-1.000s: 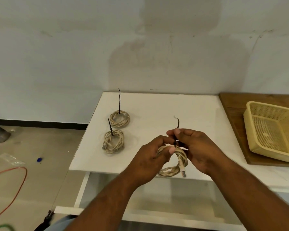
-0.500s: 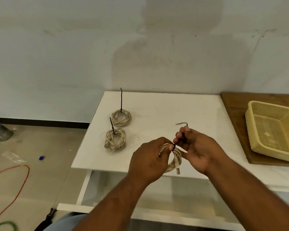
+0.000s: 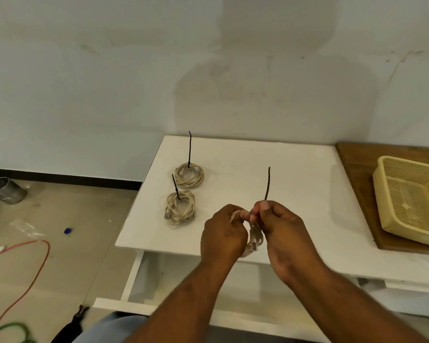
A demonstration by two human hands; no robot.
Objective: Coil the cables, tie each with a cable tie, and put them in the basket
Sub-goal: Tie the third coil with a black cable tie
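Before you stands the white rectangular table (image 3: 245, 169), with the yellow perforated plastic basket (image 3: 411, 201) empty at its right. Your left hand (image 3: 223, 233) clasps the beige coiled cable (image 3: 254, 240) above the near edge; your right hand (image 3: 282, 226) pinches the thin black cable tie (image 3: 267, 184), its tail upright.

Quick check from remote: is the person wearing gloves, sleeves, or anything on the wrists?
No. The left hand and right hand are bare, with no gloves, rings, watch or bands visible. Both forearms are uncovered right to the frame's bottom edge; no sleeve shows.
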